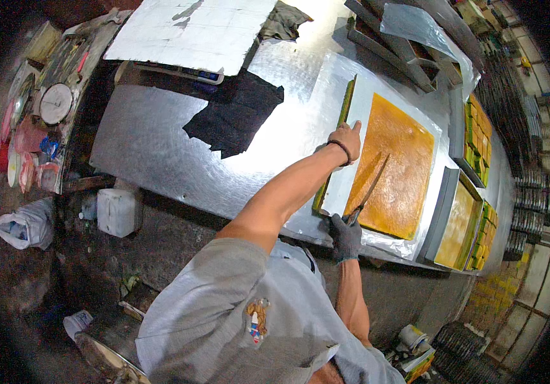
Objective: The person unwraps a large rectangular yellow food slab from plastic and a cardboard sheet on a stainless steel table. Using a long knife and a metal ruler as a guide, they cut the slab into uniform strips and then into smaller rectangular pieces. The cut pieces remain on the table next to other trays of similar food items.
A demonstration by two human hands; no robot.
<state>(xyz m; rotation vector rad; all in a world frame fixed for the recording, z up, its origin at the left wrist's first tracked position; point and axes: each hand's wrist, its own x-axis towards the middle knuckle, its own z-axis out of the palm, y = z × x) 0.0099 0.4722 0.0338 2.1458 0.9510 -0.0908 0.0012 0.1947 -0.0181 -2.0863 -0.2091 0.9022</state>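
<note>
A flat orange-brown slab of cake (402, 153) lies on a clear plastic sheet (397, 247) over the metal table. Along its left side runs a long pale metal guide (362, 103) with a yellow-green edge. My left hand (348, 139), bare with a dark bracelet at the wrist, holds down the guide near its middle, index finger extended. In a dark grey glove, my right hand (345, 238) grips the handle of a long knife (375, 181) at the slab's near left corner. The blade points away over the slab's surface, its tip near the middle.
Right of the slab stand a metal frame (440, 216) around a pale yellow slab and cut green-and-orange blocks (477, 139). Metal bars (395, 53) lie at the back. A black cloth (239, 113) and a white board (191, 36) occupy the left. A dial scale (56, 103) sits farther left.
</note>
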